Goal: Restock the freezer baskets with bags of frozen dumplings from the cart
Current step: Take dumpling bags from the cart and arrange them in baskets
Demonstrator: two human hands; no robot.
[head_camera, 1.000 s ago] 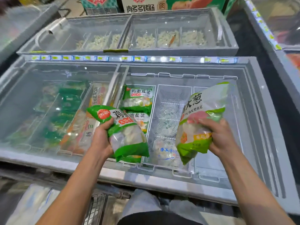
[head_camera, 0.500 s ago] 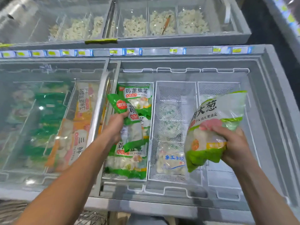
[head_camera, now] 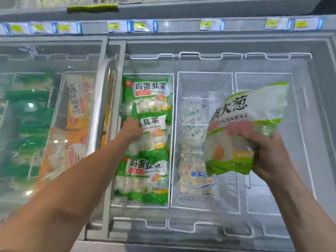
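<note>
Left grip (head_camera: 131, 127) pressing middle dumpling bag (head_camera: 154, 131) in wire basket (head_camera: 171, 113), finger curl unclear; right grip (head_camera: 269, 151) clutching green-onion dumpling bag (head_camera: 241, 124).

The open half of the freezer (head_camera: 323, 110) gives room from above. Its left basket (head_camera: 171, 142) is packed end to end with green dumpling bags (head_camera: 145, 179), and the left hand (head_camera: 131, 129) rests on the middle one, blocking that lane. The middle basket (head_camera: 203, 206) holds a clear bag (head_camera: 192, 177) toward 6 o'clock, with bare mesh toward 12. The right basket (head_camera: 263, 77) is partly screened by the bag (head_camera: 241, 128) gripped in the right hand (head_camera: 269, 155) above it. At 9 o'clock, the closed glass lid (head_camera: 36, 60) and its frame (head_camera: 101, 106) bar entry.
</note>
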